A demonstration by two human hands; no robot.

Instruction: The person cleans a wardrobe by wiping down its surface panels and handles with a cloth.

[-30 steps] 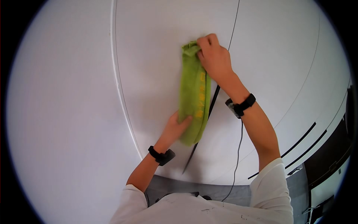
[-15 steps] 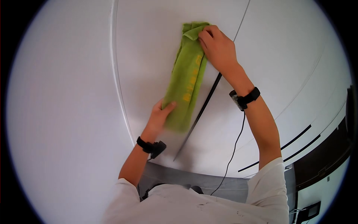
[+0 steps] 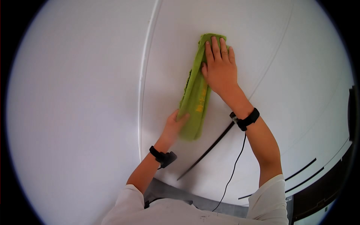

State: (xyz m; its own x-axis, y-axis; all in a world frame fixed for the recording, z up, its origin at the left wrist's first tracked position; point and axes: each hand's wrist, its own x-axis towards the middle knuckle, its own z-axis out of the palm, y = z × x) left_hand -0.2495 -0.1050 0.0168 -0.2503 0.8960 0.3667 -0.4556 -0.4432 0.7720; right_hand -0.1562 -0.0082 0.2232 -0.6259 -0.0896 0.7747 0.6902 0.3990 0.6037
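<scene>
Under flat right hand (image 3: 221, 71) — green cloth (image 3: 192, 101) lengthwise, top rightward — left hand (image 3: 174, 124) holding bottom.

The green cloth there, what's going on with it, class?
A person has both hands on the green cloth, which is folded into a long strip over a white surface. The right hand lies on its far end with the fingers extended. The left hand, a little blurred, holds the near end, its thumb on top.
</scene>
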